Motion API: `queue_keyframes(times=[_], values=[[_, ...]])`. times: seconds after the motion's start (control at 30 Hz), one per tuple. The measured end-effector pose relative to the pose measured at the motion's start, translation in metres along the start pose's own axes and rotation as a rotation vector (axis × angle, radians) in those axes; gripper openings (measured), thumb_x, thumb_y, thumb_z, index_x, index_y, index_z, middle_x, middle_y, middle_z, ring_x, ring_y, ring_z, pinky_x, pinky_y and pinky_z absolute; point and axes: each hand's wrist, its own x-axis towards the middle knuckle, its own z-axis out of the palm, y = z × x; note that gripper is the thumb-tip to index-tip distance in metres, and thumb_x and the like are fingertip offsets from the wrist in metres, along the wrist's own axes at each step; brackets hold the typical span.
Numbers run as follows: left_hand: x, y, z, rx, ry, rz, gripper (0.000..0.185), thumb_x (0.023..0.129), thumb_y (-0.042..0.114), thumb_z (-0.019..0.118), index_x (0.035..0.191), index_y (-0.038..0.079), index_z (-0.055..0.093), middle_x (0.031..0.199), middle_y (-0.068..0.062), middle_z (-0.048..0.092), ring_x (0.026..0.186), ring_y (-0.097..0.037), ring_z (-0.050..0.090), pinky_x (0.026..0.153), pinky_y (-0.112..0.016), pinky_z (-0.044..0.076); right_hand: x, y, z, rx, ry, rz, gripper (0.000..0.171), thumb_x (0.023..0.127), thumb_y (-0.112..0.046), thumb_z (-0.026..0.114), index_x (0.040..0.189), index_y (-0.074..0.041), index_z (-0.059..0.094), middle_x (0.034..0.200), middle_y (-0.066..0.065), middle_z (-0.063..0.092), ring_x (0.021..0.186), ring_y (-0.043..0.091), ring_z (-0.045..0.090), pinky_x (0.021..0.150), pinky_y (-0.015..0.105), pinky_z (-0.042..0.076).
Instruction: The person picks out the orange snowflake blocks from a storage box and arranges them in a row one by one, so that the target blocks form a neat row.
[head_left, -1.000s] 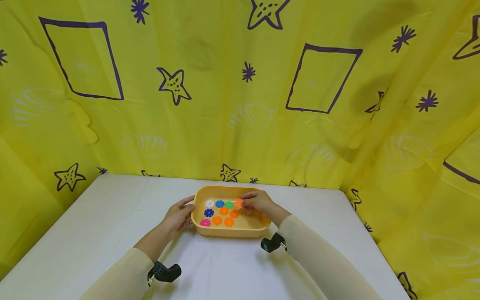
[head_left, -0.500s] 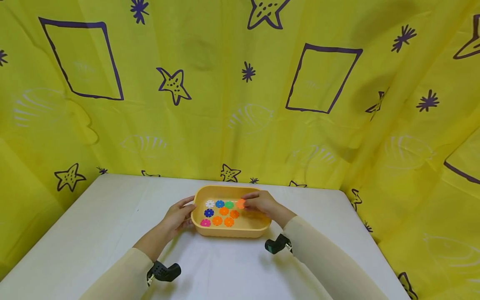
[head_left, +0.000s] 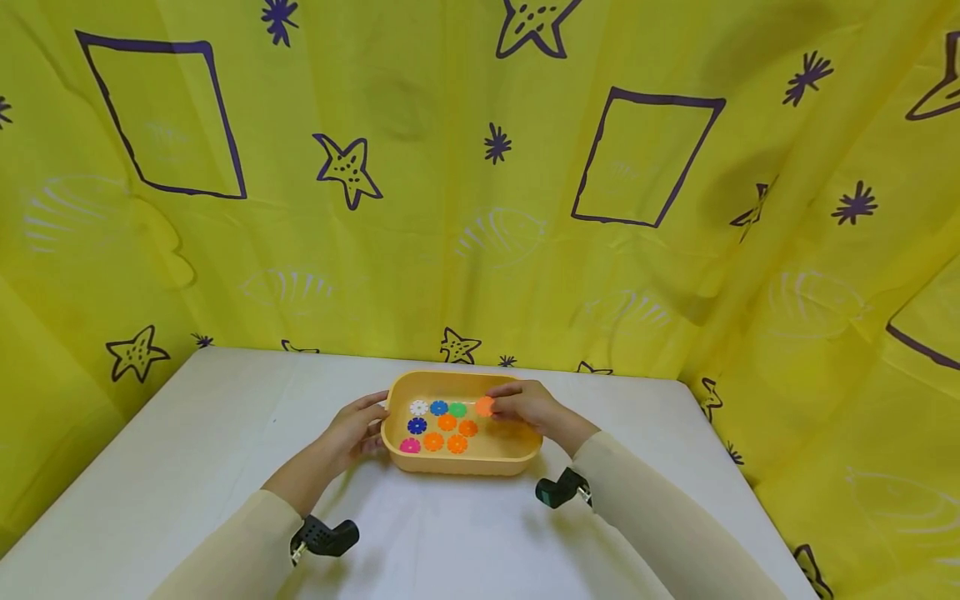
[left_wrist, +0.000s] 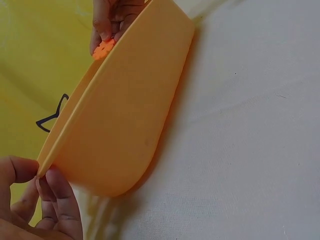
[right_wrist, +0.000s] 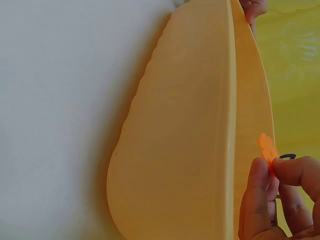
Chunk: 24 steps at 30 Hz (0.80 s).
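Note:
A shallow yellow-orange plastic basin (head_left: 472,467) stands on the white table. Its left end is pinched at the rim by my left hand (head_left: 354,429), thumb inside and fingers outside, as the left wrist view shows. My right hand (head_left: 528,406) is over the basin's right part and pinches an orange flower-shaped plastic disc (right_wrist: 267,147) between thumb and fingertips. Inside the basin, toward its left, lie several similar notched discs: a white disc (head_left: 419,407), a blue disc (head_left: 438,407), a green disc (head_left: 457,410), a dark blue disc (head_left: 417,426), a pink disc (head_left: 410,446) and several orange discs (head_left: 447,422).
The white tabletop (head_left: 247,425) spreads around the basin. Behind it and along the sides hangs a yellow curtain (head_left: 420,208) printed with purple stars and frames. Each wrist wears a black camera, the left camera (head_left: 330,537) and the right camera (head_left: 558,488).
My right hand has shifted slightly to the right with the orange disc, away from the green one. The left hand keeps its hold on the rim, and the other discs stay put.

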Motion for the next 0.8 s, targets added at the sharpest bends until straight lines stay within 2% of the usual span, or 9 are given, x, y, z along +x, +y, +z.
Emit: queue_keyframes(times=[0.3, 0.53, 0.8], values=[[-0.002, 0.001, -0.002, 0.049, -0.01, 0.001, 0.058, 0.092, 0.01, 0.056, 0.148, 0.012, 0.042, 0.126, -0.017, 0.05, 0.076, -0.015, 0.057, 0.065, -0.023, 0.054, -0.004, -0.001, -0.009, 0.002, -0.016, -0.004, 0.035, 0.092, 0.003, 0.06, 0.125, 0.013, 0.058, 0.111, 0.019, 0.068, 0.083, 0.018, 0.07, 0.091, 0.04, 0.052], [-0.004, 0.003, -0.004, 0.076, -0.015, 0.012, 0.057, 0.091, 0.01, 0.058, 0.147, 0.01, 0.043, 0.121, -0.016, 0.054, 0.075, -0.014, 0.058, 0.068, -0.025, 0.056, -0.01, -0.002, -0.012, 0.008, -0.029, -0.005, 0.035, 0.093, 0.003, 0.059, 0.126, 0.014, 0.056, 0.108, 0.017, 0.068, 0.079, 0.014, 0.069, 0.091, 0.039, 0.052], [-0.006, 0.003, -0.005, 0.095, -0.021, 0.02, 0.056, 0.093, 0.011, 0.057, 0.147, 0.009, 0.042, 0.119, -0.016, 0.055, 0.078, -0.015, 0.058, 0.069, -0.025, 0.056, -0.016, -0.003, -0.018, 0.023, -0.053, -0.022, 0.035, 0.095, 0.003, 0.056, 0.127, 0.016, 0.054, 0.104, 0.014, 0.067, 0.083, 0.016, 0.07, 0.094, 0.042, 0.049]])
